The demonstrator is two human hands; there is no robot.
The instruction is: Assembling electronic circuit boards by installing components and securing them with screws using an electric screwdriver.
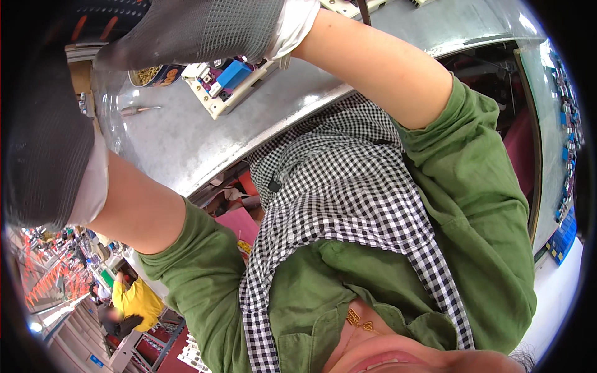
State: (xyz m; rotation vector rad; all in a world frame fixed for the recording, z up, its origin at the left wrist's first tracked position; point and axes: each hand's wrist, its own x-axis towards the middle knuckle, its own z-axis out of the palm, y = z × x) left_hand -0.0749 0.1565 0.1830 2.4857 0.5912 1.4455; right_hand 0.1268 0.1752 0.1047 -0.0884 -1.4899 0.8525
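Note:
Both my hands wear dark grey textured gloves with white cuffs and reach toward the upper left. My right hand (193, 31) stretches over the table top, near a black object (115, 15) with orange marks. My left hand (46, 143) is at the left rim, largely lost in the dark edge. The fingers of both are hidden or too dark to make out, so I cannot tell what they hold. Just below my right hand lies a cream plastic frame (227, 109) with a blue block (234, 74) and purple wires.
A round tin (149, 76) of small brass-coloured parts stands on the grey metal table (180, 140). Near it lies a thin pointed tool (140, 110). Blue-and-white parts (567, 143) line the right side. A person in yellow (138, 304) sits in the background at lower left.

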